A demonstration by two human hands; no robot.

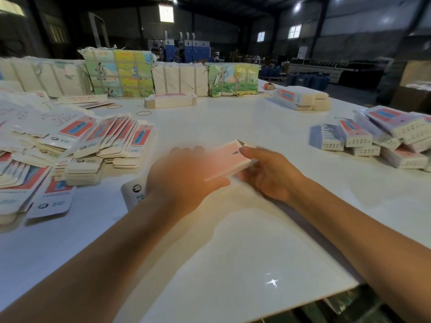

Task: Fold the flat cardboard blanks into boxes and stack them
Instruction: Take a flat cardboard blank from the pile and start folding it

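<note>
A pink-faced cardboard box [227, 159] is held over the middle of the white table [233, 241], tilted, between both hands. My left hand [184, 178] is blurred and grips its near-left end from below. My right hand [265, 173] grips its right side, thumb on top. One flat blank [134, 194] lies under my left wrist, partly hidden. A spread heap of flat blanks [77, 145] with red and blue print covers the table's left. Folded boxes [387, 136] are piled at the right.
Strapped bundles of printed cardboard [119, 73] line the far edge. A low stack of blanks [170, 101] and more boxes [300, 96] sit beyond the middle. Rubber bands [144, 113] lie loose. The table's near edge [303, 306] runs at the bottom right.
</note>
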